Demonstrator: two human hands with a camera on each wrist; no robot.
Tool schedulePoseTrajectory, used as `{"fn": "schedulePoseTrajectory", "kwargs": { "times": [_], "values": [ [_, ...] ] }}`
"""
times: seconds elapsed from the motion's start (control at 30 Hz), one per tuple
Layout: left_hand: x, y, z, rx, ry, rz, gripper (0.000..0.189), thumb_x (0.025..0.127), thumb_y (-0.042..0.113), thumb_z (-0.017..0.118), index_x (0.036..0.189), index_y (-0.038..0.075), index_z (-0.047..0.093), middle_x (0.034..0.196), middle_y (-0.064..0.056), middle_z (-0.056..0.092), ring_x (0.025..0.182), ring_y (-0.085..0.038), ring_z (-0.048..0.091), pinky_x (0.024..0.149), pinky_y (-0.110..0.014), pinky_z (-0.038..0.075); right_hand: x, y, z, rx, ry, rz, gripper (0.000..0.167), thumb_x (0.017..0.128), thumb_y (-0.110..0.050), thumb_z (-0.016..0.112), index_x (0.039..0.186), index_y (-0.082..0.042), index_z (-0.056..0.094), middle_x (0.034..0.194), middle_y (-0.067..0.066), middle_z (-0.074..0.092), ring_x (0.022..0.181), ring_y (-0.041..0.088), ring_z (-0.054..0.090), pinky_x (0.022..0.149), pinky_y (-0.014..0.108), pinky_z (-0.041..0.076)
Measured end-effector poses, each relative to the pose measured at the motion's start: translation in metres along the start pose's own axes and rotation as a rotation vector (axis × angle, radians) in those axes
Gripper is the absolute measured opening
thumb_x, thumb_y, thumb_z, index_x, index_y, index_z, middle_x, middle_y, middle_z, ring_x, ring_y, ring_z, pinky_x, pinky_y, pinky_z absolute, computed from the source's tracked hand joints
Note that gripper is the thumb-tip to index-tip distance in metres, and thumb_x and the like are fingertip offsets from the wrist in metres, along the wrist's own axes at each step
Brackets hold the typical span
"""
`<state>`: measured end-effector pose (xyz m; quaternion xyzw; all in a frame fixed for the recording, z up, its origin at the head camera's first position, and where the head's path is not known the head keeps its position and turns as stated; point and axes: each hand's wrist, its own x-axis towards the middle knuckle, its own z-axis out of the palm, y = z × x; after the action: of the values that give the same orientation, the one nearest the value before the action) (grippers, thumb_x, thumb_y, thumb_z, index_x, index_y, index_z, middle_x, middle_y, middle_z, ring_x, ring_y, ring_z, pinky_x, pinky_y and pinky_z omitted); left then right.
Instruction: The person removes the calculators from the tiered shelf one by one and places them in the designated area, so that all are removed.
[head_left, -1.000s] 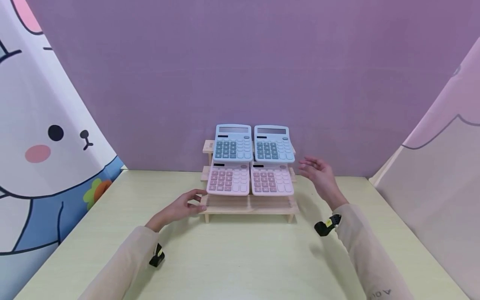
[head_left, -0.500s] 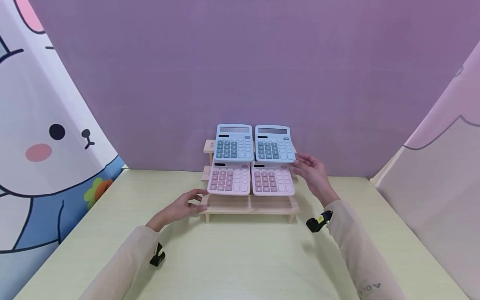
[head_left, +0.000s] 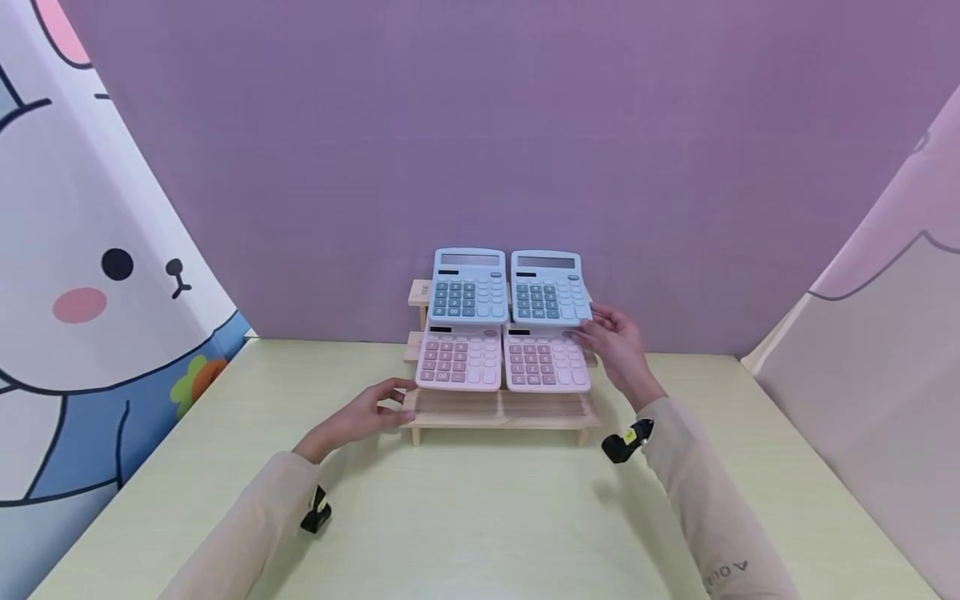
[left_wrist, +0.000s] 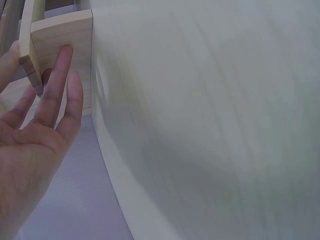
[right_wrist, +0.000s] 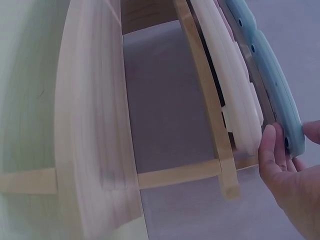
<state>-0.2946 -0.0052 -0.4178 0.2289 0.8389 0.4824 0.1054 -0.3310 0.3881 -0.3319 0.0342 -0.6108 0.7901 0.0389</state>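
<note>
A three-tier wooden display rack (head_left: pixel 501 408) holds two blue calculators above two pink ones. My left hand (head_left: pixel 362 418) grips the left end of the lowest shelf; in the left wrist view the thumb and fingers (left_wrist: pixel 62 62) lie on either side of the board's end. At the other side, my right hand (head_left: pixel 621 348) pinches the lower right corner of the right blue calculator (head_left: pixel 551 302). The right wrist view has its thumb on one face and fingers behind the blue edge (right_wrist: pixel 280 90). Just below sits the right pink calculator (head_left: pixel 546 362).
The left blue calculator (head_left: pixel 468 287) and left pink calculator (head_left: pixel 459 360) lean beside their twins. Behind the rack rises a purple backdrop (head_left: pixel 480 133). The pale table (head_left: pixel 480 508) extends in front, with printed cloths at left and right.
My right hand has moved left from beside the rack and taken hold of the right blue calculator's corner. My left hand keeps its grip on the shelf.
</note>
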Motion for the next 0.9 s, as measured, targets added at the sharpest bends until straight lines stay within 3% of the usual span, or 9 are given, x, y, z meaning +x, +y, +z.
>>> {"fn": "schedulePoseTrajectory", "kwargs": {
  "times": [0.53,0.9],
  "values": [
    [0.001,0.0,0.001,-0.011,0.003,-0.018,0.056,0.086,0.026,0.063,0.134,0.009,0.039,0.131,-0.013,0.043,0.114,-0.03,0.045,0.087,-0.034,0.048,0.003,0.001,0.007,0.048,0.076,0.031,0.049,0.088,0.008,0.048,0.134,0.0,0.033,0.104,0.006,0.05,0.083,0.011,0.063,0.091,0.03,0.048],
    [0.002,0.0,0.001,-0.012,0.005,-0.014,0.056,0.086,0.026,0.063,0.134,0.009,0.039,0.131,-0.014,0.043,0.114,-0.03,0.045,0.087,-0.034,0.047,-0.001,-0.001,0.011,0.154,0.097,0.072,0.051,0.088,0.009,0.047,0.137,-0.002,0.032,0.104,0.006,0.049,0.084,0.012,0.062,0.087,0.025,0.05]
  ]
}}
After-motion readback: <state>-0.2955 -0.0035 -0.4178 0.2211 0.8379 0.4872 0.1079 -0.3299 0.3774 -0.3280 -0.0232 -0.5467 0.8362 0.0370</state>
